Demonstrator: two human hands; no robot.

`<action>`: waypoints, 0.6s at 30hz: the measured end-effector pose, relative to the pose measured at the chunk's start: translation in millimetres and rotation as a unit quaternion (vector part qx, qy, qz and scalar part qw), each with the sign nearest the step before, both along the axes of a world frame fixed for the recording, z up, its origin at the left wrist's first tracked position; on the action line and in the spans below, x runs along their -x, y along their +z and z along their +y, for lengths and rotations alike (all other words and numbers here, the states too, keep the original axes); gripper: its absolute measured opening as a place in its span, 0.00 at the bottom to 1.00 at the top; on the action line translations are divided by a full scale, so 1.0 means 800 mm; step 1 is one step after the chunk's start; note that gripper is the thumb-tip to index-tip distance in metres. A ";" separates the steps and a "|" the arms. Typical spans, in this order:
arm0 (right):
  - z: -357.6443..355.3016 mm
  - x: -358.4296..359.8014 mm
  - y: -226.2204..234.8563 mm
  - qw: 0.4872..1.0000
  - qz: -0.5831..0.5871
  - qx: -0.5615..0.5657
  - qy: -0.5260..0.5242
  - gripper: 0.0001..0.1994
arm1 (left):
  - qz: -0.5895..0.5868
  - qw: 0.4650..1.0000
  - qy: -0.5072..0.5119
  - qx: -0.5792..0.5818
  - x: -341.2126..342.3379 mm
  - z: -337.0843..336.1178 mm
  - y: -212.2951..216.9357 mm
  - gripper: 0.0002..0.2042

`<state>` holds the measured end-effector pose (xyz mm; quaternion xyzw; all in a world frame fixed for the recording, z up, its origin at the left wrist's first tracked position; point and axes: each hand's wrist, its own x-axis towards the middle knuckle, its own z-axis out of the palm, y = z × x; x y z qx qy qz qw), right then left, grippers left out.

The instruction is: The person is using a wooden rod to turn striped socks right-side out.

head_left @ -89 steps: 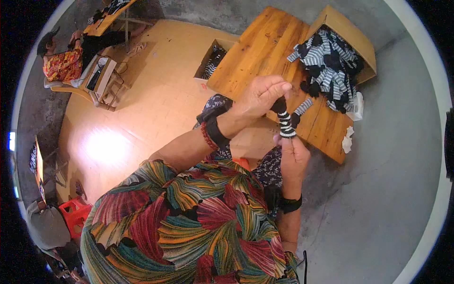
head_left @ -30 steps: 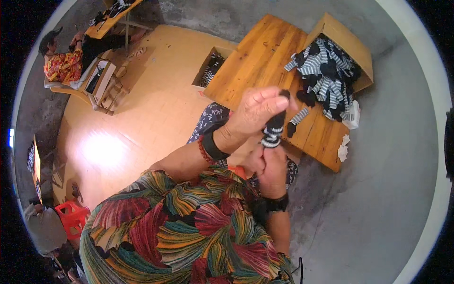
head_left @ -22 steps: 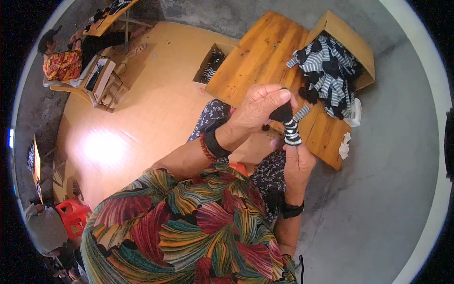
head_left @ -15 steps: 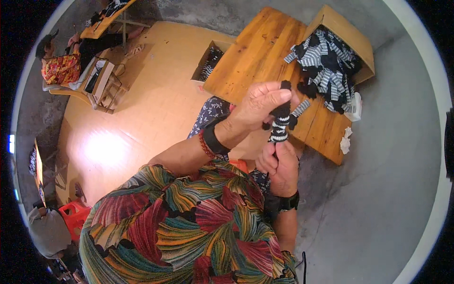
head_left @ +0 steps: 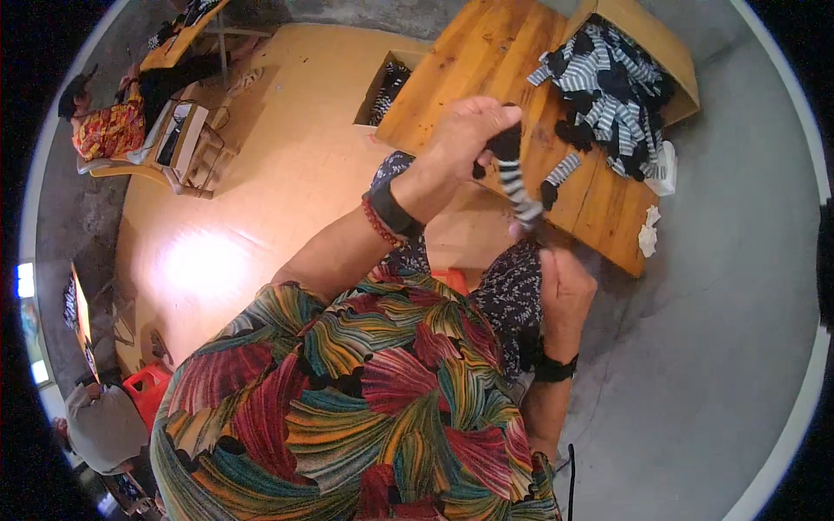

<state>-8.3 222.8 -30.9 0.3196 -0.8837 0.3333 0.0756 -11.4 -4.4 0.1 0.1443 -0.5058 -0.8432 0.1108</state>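
My left hand (head_left: pixel 469 135) is closed on the black end of a small striped knitted glove (head_left: pixel 512 184), held up over the near edge of the wooden table. Its black-and-grey striped cuff hangs down toward my right hand, and the lower tip is blurred. My right hand (head_left: pixel 569 282) sits below and to the right of that tip with its fingers curled together. What it pinches, if anything, is hidden. Another striped glove (head_left: pixel 560 180) lies on the table just right of the held one.
The wooden table (head_left: pixel 473 65) carries a tipped cardboard box (head_left: pixel 673 56) spilling a heap of striped gloves (head_left: pixel 608 95). Left of the table stands another box (head_left: pixel 369 108) with striped pieces. Crumpled white paper (head_left: pixel 648 233) is at the table's right edge. Two other people sit at the left.
My right hand has moved right and away from the glove's lower end, which it was pinching. My left hand has shifted slightly up and left; the striped part now hangs longer.
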 end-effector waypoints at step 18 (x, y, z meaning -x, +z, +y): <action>-0.051 0.032 -0.008 0.754 -0.494 0.432 0.010 0.05 | -0.047 0.975 -0.212 -0.051 -0.008 0.042 -0.049 0.13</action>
